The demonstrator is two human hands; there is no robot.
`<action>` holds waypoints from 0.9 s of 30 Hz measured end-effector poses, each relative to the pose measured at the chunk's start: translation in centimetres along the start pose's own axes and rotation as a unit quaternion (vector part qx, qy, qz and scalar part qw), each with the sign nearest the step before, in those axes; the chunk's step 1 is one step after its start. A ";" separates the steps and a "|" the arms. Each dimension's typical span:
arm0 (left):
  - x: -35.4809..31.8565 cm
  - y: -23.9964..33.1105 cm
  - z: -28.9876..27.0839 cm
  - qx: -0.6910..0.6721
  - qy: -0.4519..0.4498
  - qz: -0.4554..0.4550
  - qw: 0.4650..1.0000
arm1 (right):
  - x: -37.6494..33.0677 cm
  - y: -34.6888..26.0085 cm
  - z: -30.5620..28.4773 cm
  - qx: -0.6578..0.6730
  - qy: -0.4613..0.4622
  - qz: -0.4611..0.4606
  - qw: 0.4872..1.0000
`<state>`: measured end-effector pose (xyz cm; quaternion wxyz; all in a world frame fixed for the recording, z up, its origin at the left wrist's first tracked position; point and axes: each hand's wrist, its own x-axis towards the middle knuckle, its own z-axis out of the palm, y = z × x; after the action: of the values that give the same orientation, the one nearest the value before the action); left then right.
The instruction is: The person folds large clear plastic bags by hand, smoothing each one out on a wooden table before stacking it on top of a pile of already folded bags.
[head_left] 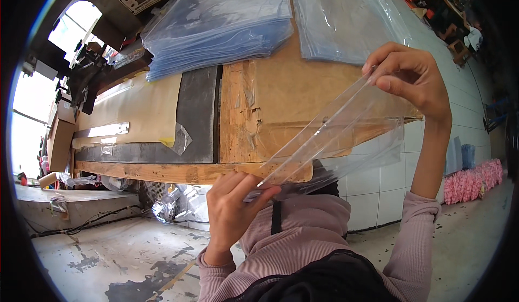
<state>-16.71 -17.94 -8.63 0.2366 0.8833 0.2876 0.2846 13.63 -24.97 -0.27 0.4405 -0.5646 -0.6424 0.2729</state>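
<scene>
A clear plastic sheet (pixel 330 134) stretches on a slant between my two hands, over the table's front right edge. It may be a bag; I cannot tell. My left hand (pixel 235 202) pinches its lower left end near the table edge. Higher up on the right, my right hand (pixel 413 80) grips the other end between thumb and fingers. Loose film sags below the straight edges, in front of my body. Beyond my hands lies a thick stack of bluish clear plastic sheets (pixel 216 37), with a lower pile of clear plastic (pixel 346 26) to its right.
The wooden table (pixel 238 113) has a dark plate (pixel 200 107) and a tan sheet (pixel 140 110) on its left part. A metal strip (pixel 102 130) lies there. Dark machinery (pixel 86 75) stands far left. Pink bundles (pixel 473 183) sit on the floor at right.
</scene>
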 end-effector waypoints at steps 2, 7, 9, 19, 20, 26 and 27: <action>0.4 -0.1 -0.4 0.001 -0.004 0.009 1.000 | -0.7 0.1 0.4 -0.008 0.039 -0.010 0.999; 1.4 -0.5 -2.8 0.010 -0.073 0.026 0.997 | -1.7 0.5 0.6 0.003 0.077 -0.008 0.997; 1.6 -1.2 -3.4 0.015 -0.065 0.028 0.997 | -2.1 0.9 0.3 0.001 0.098 -0.003 0.995; 3.1 -1.5 -4.0 0.020 -0.013 -0.027 0.999 | -3.6 2.7 0.6 0.050 0.137 0.034 0.989; 3.2 -2.0 -3.9 -0.008 -0.020 -0.045 0.999 | -3.8 2.8 0.7 0.046 0.149 0.041 0.987; 5.0 -3.3 -4.6 0.039 -0.022 -0.085 0.995 | -5.0 4.3 0.6 0.060 0.201 0.045 0.977; 5.3 -3.1 -4.8 0.040 -0.041 -0.085 0.995 | -5.0 4.4 0.8 0.060 0.201 0.046 0.977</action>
<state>-17.36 -11.04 -5.04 0.2360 0.8754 0.3625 0.2158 14.99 -28.79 -5.68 0.5812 -0.6093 -0.4961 0.2118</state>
